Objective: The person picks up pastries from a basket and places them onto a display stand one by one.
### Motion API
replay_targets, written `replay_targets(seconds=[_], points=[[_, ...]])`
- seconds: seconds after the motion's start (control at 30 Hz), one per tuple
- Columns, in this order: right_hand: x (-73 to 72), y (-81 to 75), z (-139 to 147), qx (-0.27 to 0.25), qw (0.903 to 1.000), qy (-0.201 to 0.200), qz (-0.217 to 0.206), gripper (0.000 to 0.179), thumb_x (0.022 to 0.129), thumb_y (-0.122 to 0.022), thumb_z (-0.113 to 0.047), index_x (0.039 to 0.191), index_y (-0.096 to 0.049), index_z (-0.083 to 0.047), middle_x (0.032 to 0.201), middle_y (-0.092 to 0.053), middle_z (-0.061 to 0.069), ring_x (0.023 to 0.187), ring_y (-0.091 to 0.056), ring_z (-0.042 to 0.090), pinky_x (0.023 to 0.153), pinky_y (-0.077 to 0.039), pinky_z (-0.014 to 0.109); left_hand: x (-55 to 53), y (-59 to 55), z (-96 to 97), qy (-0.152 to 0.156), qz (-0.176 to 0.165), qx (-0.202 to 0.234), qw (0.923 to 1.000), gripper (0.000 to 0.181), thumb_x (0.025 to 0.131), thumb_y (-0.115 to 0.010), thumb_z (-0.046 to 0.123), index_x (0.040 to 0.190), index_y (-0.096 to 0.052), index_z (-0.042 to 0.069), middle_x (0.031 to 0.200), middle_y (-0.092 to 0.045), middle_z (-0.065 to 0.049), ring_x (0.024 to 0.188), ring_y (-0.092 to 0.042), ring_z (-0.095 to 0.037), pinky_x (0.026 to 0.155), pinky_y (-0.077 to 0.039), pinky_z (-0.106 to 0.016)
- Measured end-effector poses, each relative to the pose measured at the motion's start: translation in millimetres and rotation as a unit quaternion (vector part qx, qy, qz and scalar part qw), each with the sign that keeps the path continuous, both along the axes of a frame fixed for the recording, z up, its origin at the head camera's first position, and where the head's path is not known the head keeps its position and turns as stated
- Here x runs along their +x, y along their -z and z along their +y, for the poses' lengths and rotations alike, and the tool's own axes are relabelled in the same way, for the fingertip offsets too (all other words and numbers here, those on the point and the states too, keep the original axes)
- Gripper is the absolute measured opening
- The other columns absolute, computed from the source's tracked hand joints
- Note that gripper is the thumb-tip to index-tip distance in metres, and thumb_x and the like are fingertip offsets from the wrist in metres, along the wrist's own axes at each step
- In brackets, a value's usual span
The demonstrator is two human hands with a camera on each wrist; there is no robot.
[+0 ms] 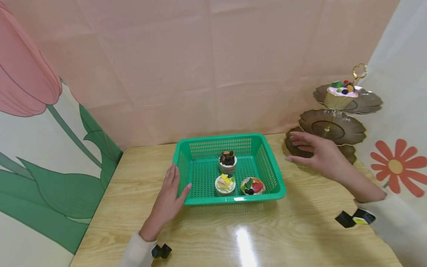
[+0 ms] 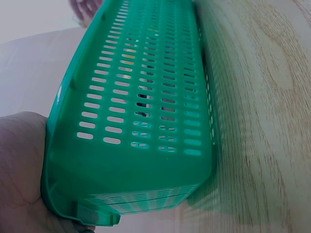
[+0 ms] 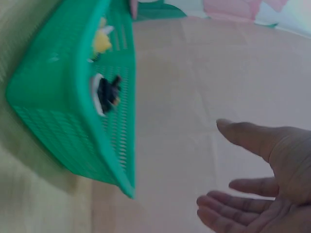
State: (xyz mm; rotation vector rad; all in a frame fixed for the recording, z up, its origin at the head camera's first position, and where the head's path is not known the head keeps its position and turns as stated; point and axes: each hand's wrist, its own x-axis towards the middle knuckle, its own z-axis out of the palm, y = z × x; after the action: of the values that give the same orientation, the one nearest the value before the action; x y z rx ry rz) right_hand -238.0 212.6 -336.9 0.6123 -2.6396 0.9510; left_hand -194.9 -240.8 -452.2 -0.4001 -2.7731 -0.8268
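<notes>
My left hand rests at the near left corner of a green plastic basket, its straight fingers along the left rim and its thumb over the edge. Inside the basket are three cupcakes: a chocolate-topped cupcake at the back, a yellow-fruit cupcake in front of it, and a strawberry-topped cupcake on the right. To the basket's right, my right hand hangs in the air with nothing in it, fingers loosely extended and thumb apart. It overlaps the lower tiers of a brown tiered stand in the head view.
On the stand's top tier sits a berry-topped cupcake, beside the gold ring handle. A pink cloth backdrop hangs behind the wooden table, with flower-printed panels on both sides.
</notes>
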Motion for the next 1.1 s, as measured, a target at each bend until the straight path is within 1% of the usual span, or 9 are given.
replay_targets(seconds=[0.07, 0.17, 0.23, 0.33, 0.47, 0.6, 0.73, 0.9, 1.1], points=[[-0.3, 8.2, -6, 0.014, 0.9995, -0.029, 0.005, 0.067, 0.084, -0.087, -0.023, 0.139, -0.057, 0.001, 0.131, -0.064, 0.021, 0.11, -0.067, 0.039, 0.085, -0.049, 0.009, -0.1, 0.5, -0.3, 0.0, 0.001, -0.001, 1.0, 0.082, 0.107, -0.043, 0.051, 0.157, -0.019, -0.01, 0.169, -0.005, -0.019, 0.155, -0.004, -0.033, 0.12, -0.021, -0.056], [-1.5, 21.7, -12, 0.03, 0.9971, -0.068, 0.019, 0.068, 0.081, -0.088, -0.022, 0.139, -0.058, 0.0, 0.13, -0.066, 0.018, 0.109, -0.069, 0.035, 0.087, -0.056, 0.025, -0.2, 1.6, -0.3, 0.0, 0.001, -0.003, 1.0, 0.082, 0.107, -0.043, 0.052, 0.157, -0.018, -0.009, 0.169, -0.004, -0.019, 0.155, -0.003, -0.033, 0.12, -0.021, -0.056], [-2.7, 30.3, -16, 0.039, 0.9946, -0.094, 0.023, 0.068, 0.08, -0.089, -0.02, 0.137, -0.059, 0.001, 0.13, -0.067, 0.017, 0.109, -0.069, 0.032, 0.088, -0.057, 0.038, 0.0, 2.4, 0.2, -0.001, -0.001, -0.002, 1.0, 0.083, 0.107, -0.043, 0.052, 0.157, -0.018, -0.008, 0.169, -0.005, -0.019, 0.155, -0.003, -0.032, 0.12, -0.02, -0.055], [-4.0, 38.7, -22, 0.045, 0.9905, -0.129, 0.008, 0.071, 0.078, -0.09, -0.019, 0.138, -0.059, 0.002, 0.131, -0.066, 0.017, 0.11, -0.069, 0.032, 0.09, -0.056, 0.045, 0.8, 2.8, 1.3, -0.002, -0.004, 0.0, 1.0, 0.083, 0.107, -0.042, 0.054, 0.157, -0.018, -0.008, 0.169, -0.005, -0.018, 0.156, -0.002, -0.031, 0.12, -0.02, -0.055], [-7.0, 44.2, -31, 0.076, 0.9837, -0.161, -0.026, 0.077, 0.08, -0.089, -0.023, 0.143, -0.053, 0.004, 0.134, -0.064, 0.021, 0.115, -0.066, 0.038, 0.092, -0.054, 0.051, 1.3, 1.7, 1.7, -0.005, -0.004, 0.001, 1.0, 0.083, 0.107, -0.042, 0.054, 0.157, -0.018, -0.008, 0.169, -0.005, -0.018, 0.156, -0.002, -0.03, 0.121, -0.019, -0.055], [-12.6, 49.2, -39, 0.127, 0.9759, -0.172, -0.043, 0.085, 0.08, -0.089, -0.027, 0.147, -0.047, 0.004, 0.135, -0.064, 0.019, 0.117, -0.065, 0.035, 0.093, -0.055, 0.05, 0.3, 0.9, 0.8, -0.006, 0.0, -0.001, 1.0, 0.083, 0.107, -0.042, 0.053, 0.157, -0.019, -0.008, 0.169, -0.005, -0.018, 0.156, -0.003, -0.031, 0.12, -0.02, -0.055], [-16.4, 52.9, -47, 0.165, 0.9678, -0.182, -0.055, 0.087, 0.079, -0.089, -0.031, 0.147, -0.047, 0.003, 0.132, -0.065, 0.015, 0.118, -0.065, 0.032, 0.091, -0.055, 0.047, -0.2, 1.8, 0.5, -0.006, 0.002, -0.003, 1.0, 0.082, 0.107, -0.042, 0.053, 0.157, -0.02, -0.008, 0.169, -0.005, -0.018, 0.156, -0.003, -0.03, 0.12, -0.02, -0.055], [-20.5, 57.2, -58, 0.196, 0.9557, -0.202, -0.086, 0.085, 0.08, -0.089, -0.031, 0.146, -0.048, 0.005, 0.142, -0.057, 0.02, 0.129, -0.056, 0.038, 0.1, -0.05, 0.052, -0.6, 2.3, 0.0, -0.006, 0.003, -0.003, 1.0, 0.082, 0.107, -0.042, 0.052, 0.157, -0.019, -0.008, 0.169, -0.005, -0.018, 0.156, -0.003, -0.03, 0.12, -0.02, -0.055], [-23.4, 62.4, -72, 0.256, 0.9425, -0.202, -0.073, 0.083, 0.079, -0.09, -0.031, 0.142, -0.052, 0.007, 0.14, -0.058, 0.023, 0.127, -0.056, 0.04, 0.1, -0.05, 0.052, -0.7, 2.3, 0.1, -0.004, 0.004, -0.005, 1.0, 0.082, 0.107, -0.042, 0.052, 0.157, -0.019, -0.008, 0.169, -0.005, -0.018, 0.156, -0.002, -0.03, 0.12, -0.02, -0.055]])
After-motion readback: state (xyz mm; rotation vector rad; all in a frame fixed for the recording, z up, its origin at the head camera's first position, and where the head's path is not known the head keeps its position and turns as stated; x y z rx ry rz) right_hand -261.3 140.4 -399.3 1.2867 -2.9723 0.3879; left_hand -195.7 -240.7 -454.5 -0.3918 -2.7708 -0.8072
